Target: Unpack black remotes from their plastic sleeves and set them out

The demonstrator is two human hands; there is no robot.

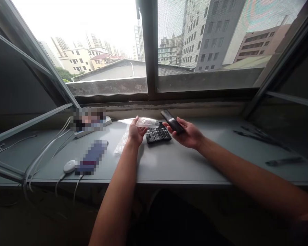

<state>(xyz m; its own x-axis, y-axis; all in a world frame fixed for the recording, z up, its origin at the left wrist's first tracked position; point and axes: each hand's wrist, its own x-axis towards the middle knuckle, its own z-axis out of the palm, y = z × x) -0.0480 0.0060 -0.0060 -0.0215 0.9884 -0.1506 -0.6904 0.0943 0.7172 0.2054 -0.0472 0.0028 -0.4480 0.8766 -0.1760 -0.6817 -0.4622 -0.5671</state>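
Observation:
My left hand (137,133) is closed on a clear plastic bag (149,122), which sticks out to the right with its rounded mouth towards the other hand. In my right hand (188,134) is a black remote control (172,121), tilted, its far end pointing up and left towards the window. Between the hands and just beyond them, several black remote controls (157,135) lie side by side on the grey desk (164,164), buttons up. More crumpled clear plastic (121,145) lies on the desk left of my left hand, partly hidden by it.
A white power strip (92,131) stands at the back left, partly blurred out. Nearer are a blurred phone-like object (92,157), a round white charger (69,166) and white cables (38,159). Dark pens (256,136) lie to the right. A window frame (151,51) rises behind the desk.

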